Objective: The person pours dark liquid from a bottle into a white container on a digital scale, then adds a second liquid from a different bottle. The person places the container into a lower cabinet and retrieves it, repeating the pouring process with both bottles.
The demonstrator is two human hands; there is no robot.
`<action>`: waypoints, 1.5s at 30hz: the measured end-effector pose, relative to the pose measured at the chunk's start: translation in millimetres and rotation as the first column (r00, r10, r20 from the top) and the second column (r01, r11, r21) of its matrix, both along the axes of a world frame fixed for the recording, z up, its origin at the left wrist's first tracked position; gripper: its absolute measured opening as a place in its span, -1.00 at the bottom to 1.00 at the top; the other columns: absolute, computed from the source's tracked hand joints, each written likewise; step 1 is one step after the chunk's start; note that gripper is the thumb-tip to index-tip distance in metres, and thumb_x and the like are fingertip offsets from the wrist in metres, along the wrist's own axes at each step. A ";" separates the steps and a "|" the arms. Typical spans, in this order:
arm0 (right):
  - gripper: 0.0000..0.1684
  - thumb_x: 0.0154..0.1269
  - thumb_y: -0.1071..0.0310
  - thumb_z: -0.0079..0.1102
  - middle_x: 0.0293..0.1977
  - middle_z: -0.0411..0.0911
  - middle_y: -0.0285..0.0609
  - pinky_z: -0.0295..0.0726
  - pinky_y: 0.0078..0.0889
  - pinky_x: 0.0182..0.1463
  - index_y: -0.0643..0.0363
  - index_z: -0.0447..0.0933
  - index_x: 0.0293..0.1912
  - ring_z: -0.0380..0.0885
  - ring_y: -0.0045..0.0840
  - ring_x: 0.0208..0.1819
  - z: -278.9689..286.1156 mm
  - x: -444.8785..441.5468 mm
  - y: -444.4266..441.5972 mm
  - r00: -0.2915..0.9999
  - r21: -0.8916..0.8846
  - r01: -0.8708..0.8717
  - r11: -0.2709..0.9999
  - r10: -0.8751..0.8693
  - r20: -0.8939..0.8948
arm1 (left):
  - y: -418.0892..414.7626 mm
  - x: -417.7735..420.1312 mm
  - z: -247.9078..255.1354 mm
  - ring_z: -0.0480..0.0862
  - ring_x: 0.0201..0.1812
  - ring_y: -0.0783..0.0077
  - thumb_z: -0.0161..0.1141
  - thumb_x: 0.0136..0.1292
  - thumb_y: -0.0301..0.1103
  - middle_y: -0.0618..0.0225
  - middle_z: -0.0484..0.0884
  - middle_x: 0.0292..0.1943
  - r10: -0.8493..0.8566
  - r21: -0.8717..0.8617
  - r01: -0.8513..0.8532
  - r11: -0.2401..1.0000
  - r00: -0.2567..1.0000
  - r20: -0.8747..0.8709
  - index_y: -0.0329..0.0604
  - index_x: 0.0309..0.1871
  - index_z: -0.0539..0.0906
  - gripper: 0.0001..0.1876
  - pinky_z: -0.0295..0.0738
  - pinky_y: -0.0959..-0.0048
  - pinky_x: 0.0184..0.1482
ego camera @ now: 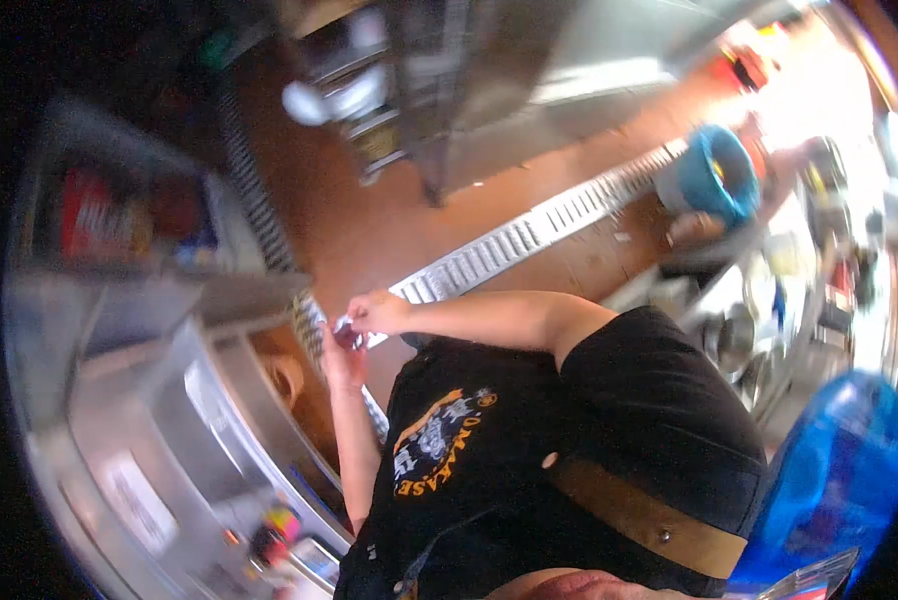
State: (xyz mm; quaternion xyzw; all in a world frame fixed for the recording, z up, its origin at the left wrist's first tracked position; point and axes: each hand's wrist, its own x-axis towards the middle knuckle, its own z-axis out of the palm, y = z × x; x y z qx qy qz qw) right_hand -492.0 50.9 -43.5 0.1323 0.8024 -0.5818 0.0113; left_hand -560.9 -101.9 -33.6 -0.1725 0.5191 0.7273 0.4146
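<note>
My left hand (342,358) and my right hand (380,311) meet in front of my waist. Between their fingers is a small dark object (349,335) with a shiny edge, too blurred to name. The left hand cups it from below, while the right hand's fingers pinch at it from the other side. Beneath the hands runs a slotted metal drain grate (486,255) set in a reddish-brown tiled floor (344,232).
A stainless-steel counter (164,420) stands close on my left, with a phone-like device (314,562) on it. Ahead, a rack (378,135) bears white items. A bin with a blue liner (719,180) stands by the grate. Metal bowls (734,337) and a blue translucent object (839,472) are at right.
</note>
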 end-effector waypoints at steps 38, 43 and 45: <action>-0.58 0.12 0.30 0.20 0.01 0.60 0.07 0.56 -0.17 0.14 0.15 0.60 0.01 0.60 -0.13 0.05 66.6 895.2 871.5 -0.004 0.760 0.561 -0.326 -0.920 -0.392 | 344.0 125.7 -91.9 0.55 -0.04 0.35 0.20 0.39 -0.04 0.32 0.57 -0.05 -0.655 -0.694 0.537 0.480 0.745 0.123 -0.04 0.25 0.43 -0.53 0.46 0.27 -0.14; -0.73 0.22 0.24 0.15 -0.20 0.69 0.05 0.63 -0.08 0.00 0.21 0.67 -0.21 0.67 -0.12 -0.12 -170.6 672.0 726.2 0.133 0.665 0.634 0.395 -0.903 0.409 | 294.2 113.6 -126.0 0.56 -0.27 0.48 0.13 0.42 -0.15 0.34 0.57 -0.22 -0.772 -0.557 0.705 0.438 0.613 0.169 -0.12 -0.04 0.50 -0.74 0.51 0.44 -0.24; -0.65 0.21 0.21 0.16 -0.04 0.68 -0.08 0.61 -0.15 0.10 0.05 0.68 -0.03 0.64 -0.21 0.03 -201.4 549.3 618.8 0.261 0.524 0.686 0.505 -0.843 0.470 | 256.7 109.3 -138.0 0.56 -0.26 0.47 0.13 0.42 -0.15 0.34 0.58 -0.22 -0.698 -0.537 0.710 0.456 0.659 0.280 -0.12 -0.04 0.50 -0.74 0.51 0.44 -0.24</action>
